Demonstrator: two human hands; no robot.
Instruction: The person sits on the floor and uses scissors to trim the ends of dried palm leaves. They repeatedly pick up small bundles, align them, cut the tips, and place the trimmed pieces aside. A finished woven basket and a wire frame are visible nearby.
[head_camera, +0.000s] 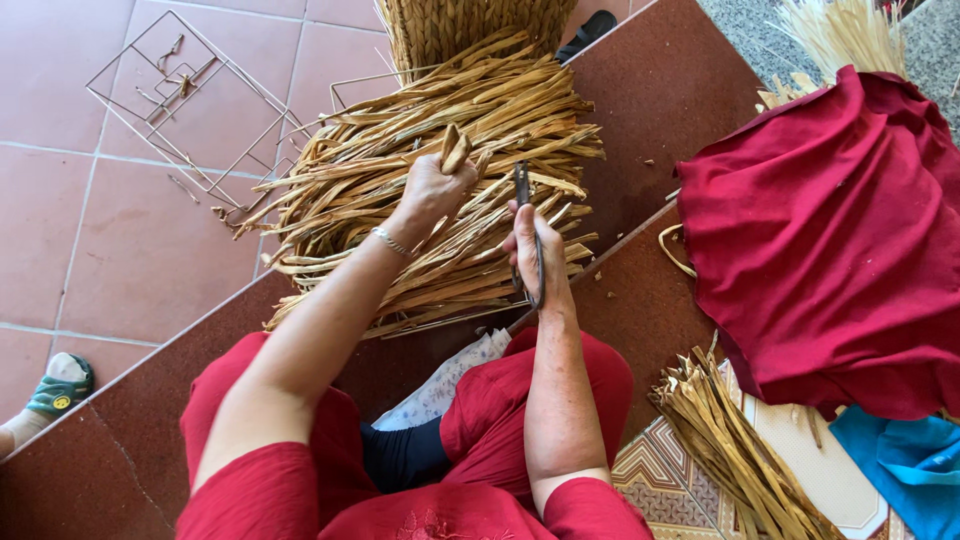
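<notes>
Scissors (527, 235) are resting closed in the right hand (530, 255); the left hand (432, 188) is pinching a light, stiff, brittle-looking reed (453, 148) at its tip.

The dried straw strips (440, 200) are pale tan, flat and long, lying in a thick loose bundle across the floor, fanned outward so their ends splay to either side of both grips. A few strips are folded and pinched upright in the left grip (432, 188), their blunt tips poking out above it. The rest of the bundle spreads under and beyond that grip and reaches across beneath the right grip (530, 245).

The scissors (524, 225) are dark and slender, closed in the right grip, blades pointing away above it, just beside the pinched strips and over the bundle.
</notes>
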